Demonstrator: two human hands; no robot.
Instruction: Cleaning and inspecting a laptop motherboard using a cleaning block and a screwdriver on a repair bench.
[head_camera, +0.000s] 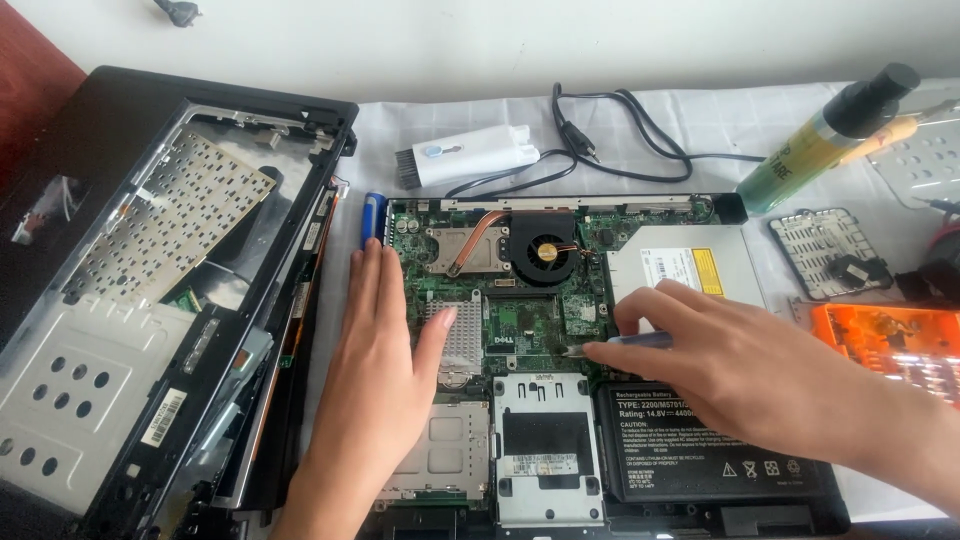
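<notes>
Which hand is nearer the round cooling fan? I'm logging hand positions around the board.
Right. The right hand pinches a screwdriver just below and right of the cooling fan; the left hand lies flat on the board's left edge, farther away.

Landmark: opened laptop base (520, 330), centre of table. Removed top cover with keyboard (150, 300) lies just left of it, upside down. Cleaning brush tool (465, 155) and power cable (620, 130) lie behind it. Spray bottle (825, 135) lies behind-right, tilted. Vent cover (828, 255) and screwdriver bit case (890, 345) lie right. Left hand (385, 370) rests on its left part; right hand (720, 355) holds a screwdriver (615, 345) over its board.
</notes>
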